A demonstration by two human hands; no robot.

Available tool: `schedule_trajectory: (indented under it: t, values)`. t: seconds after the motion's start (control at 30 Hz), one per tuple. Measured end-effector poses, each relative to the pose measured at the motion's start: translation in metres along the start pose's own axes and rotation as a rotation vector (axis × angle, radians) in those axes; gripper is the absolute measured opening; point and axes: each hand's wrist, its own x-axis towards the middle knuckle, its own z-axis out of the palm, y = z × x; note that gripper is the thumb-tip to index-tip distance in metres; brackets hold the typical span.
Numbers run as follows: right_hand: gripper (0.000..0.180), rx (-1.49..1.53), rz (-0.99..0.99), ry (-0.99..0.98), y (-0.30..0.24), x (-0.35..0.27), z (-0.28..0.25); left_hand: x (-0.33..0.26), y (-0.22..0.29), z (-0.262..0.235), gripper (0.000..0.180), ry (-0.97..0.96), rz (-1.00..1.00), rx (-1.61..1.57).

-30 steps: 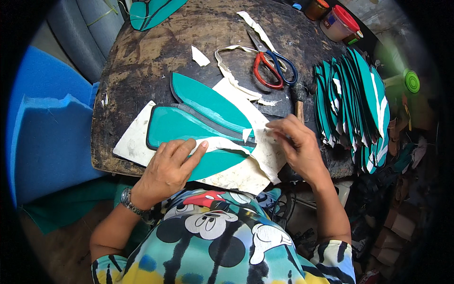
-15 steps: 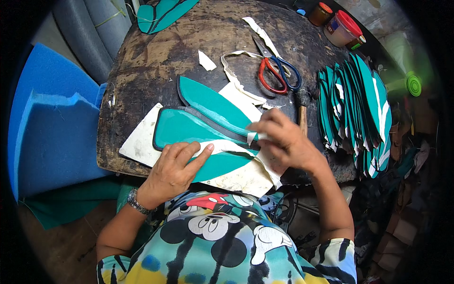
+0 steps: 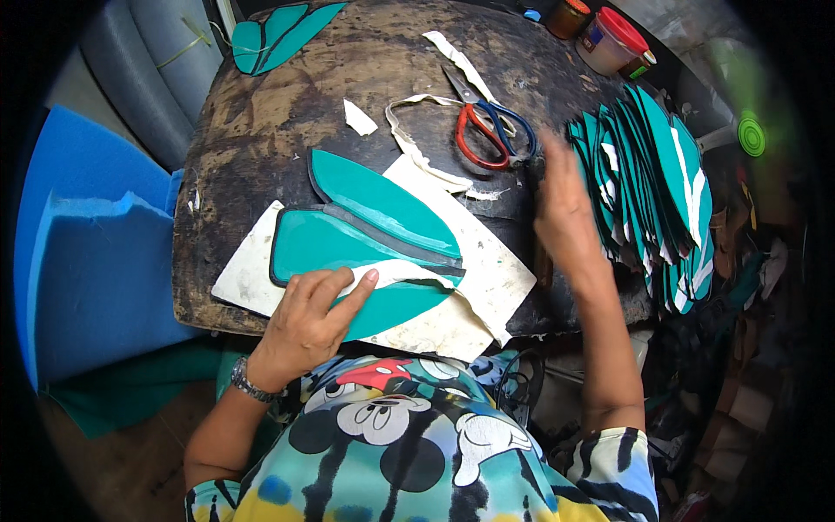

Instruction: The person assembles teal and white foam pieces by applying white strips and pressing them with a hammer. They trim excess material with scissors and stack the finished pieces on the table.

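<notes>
Two teal leaf-shaped pieces with dark edges lie overlapping on white sheets at the near side of a round dark wooden table. My left hand lies flat on the lower teal piece, its fingers spread next to a white peeled strip. The upper teal piece lies free. My right hand is stretched out and blurred, fingertips next to the handles of red and blue scissors, and nothing shows in it.
A thick fanned stack of teal pieces fills the table's right edge. White strip scraps lie mid-table. A red-lidded jar stands far right, another teal piece at the far edge. Blue foam sits left.
My right hand has left the teal piece's right end and moved up and right toward the scissors. My left hand stays pressed on the lower piece.
</notes>
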Motion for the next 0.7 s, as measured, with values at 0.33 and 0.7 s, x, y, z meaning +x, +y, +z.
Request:
schedule_trajectory:
  t: [0.33, 0.7]
  values:
    - [0.02, 0.324, -0.021, -0.574, -0.073, -0.06, -0.037, 0.007, 0.01, -0.007, 0.06, -0.086, -0.078, -0.043]
    - [0.017, 1.042, 0.619, -0.601, -0.048, -0.034, -0.035, 0.013, 0.014, -0.007, 0.064, -0.093, -0.085, -0.055]
